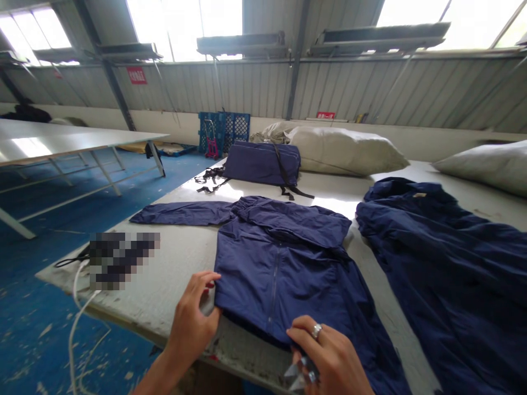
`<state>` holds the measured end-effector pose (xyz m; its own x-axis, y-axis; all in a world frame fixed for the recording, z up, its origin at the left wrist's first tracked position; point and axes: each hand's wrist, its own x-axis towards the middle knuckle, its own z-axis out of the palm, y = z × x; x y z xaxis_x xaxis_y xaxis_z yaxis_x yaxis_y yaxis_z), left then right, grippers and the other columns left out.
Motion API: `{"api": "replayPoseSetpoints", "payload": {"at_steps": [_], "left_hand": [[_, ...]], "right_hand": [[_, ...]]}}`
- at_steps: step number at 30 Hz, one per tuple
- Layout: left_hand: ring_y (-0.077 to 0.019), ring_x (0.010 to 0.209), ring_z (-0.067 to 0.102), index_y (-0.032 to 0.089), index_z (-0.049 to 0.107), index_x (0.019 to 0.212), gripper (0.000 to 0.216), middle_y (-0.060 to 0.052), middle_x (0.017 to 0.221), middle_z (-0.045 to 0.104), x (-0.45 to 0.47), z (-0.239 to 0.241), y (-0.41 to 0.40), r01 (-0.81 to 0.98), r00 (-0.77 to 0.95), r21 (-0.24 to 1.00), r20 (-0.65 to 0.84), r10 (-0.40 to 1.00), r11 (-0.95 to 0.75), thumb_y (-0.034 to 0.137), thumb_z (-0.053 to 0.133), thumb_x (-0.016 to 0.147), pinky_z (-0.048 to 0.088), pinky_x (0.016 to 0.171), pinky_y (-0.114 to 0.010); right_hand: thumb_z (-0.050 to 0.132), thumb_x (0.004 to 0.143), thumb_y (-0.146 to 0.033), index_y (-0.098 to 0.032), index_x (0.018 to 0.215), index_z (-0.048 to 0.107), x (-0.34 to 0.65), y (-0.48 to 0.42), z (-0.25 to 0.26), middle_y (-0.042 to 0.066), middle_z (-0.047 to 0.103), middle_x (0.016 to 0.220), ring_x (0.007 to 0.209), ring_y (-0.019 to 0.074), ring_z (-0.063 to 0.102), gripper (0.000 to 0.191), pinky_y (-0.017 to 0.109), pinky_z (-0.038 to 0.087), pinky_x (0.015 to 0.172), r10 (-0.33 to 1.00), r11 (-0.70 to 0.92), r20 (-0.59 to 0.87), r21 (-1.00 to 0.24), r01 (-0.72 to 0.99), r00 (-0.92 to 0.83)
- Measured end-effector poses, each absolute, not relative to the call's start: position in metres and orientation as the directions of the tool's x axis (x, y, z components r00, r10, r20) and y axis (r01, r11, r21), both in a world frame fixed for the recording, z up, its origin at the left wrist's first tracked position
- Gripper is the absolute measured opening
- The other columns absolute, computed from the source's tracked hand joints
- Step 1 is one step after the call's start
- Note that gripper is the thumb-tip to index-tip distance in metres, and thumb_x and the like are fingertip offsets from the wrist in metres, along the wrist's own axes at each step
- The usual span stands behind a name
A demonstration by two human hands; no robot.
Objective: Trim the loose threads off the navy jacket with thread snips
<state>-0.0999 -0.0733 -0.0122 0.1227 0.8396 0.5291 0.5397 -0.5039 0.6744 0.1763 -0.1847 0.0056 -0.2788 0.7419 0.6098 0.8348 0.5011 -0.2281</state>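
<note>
A navy blue jacket [251, 263] with a front zipper lies flat in front of me, its hem near the table's front edge. One sleeve stretches out to the left and the other runs down to the right. My left hand [195, 315] is at the jacket's lower left edge, thumb and forefinger apart, fingertips touching the cloth. Beside the zipper's lower end, my right hand [329, 351] has its forefinger at the hem. Curled in its fingers is a pair of metal thread snips [307, 370], partly hidden and blurred.
More navy garments [448, 247] lie on the right. A folded navy bundle [261, 164] with black straps and large pale sacks [346, 149] are at the back. Left on the table [164, 291], a pixelated item [119, 260] has a white cable [72, 334] hanging off the edge. Another long table [82, 140] stands left.
</note>
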Motion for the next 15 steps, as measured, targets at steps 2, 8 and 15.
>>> {"api": "replayPoseSetpoints", "payload": {"at_steps": [2, 8, 15], "left_hand": [[-0.0232, 0.093, 0.071, 0.020, 0.062, 0.116, 0.032, -0.010, 0.114, 0.067, -0.090, -0.010, -0.076, 0.403, 0.005, 0.838, 0.400, 0.916, -0.368, 0.023, 0.066, 0.084, 0.063, 0.079, -0.037], [-0.0254, 0.104, 0.072, 0.019, 0.058, 0.118, 0.041, -0.013, 0.120, 0.066, -0.072, 0.004, -0.074, 0.154, -0.202, 0.966, 0.238, 0.950, -0.209, 0.033, 0.069, 0.081, 0.064, 0.074, -0.031], [-0.0269, 0.109, 0.070, 0.021, 0.076, 0.091, 0.021, -0.009, 0.107, 0.074, -0.104, 0.009, -0.059, 0.362, -0.151, 0.889, 0.353, 0.923, -0.280, 0.026, 0.065, 0.075, 0.064, 0.086, -0.034]], "right_hand": [[0.052, 0.089, -0.007, -0.021, 0.109, 0.066, 0.185, -0.188, 0.018, 0.006, 0.075, 0.096, 0.073, 0.0143, 0.073, 0.029, 0.022, 0.057, 0.069, 0.733, 0.519, 0.613, -0.223, 0.825, -0.296], [0.057, 0.093, -0.011, -0.020, 0.113, 0.066, 0.209, -0.194, 0.041, 0.007, 0.076, 0.099, 0.083, 0.0146, 0.077, 0.024, 0.021, 0.060, 0.076, 0.688, 0.489, 0.684, -0.190, 0.851, -0.243], [0.060, 0.094, -0.018, -0.023, 0.107, 0.072, 0.232, -0.206, 0.048, 0.005, 0.078, 0.096, 0.080, 0.0159, 0.078, 0.018, 0.023, 0.061, 0.076, 0.643, 0.422, 0.743, -0.145, 0.895, -0.183]]}}
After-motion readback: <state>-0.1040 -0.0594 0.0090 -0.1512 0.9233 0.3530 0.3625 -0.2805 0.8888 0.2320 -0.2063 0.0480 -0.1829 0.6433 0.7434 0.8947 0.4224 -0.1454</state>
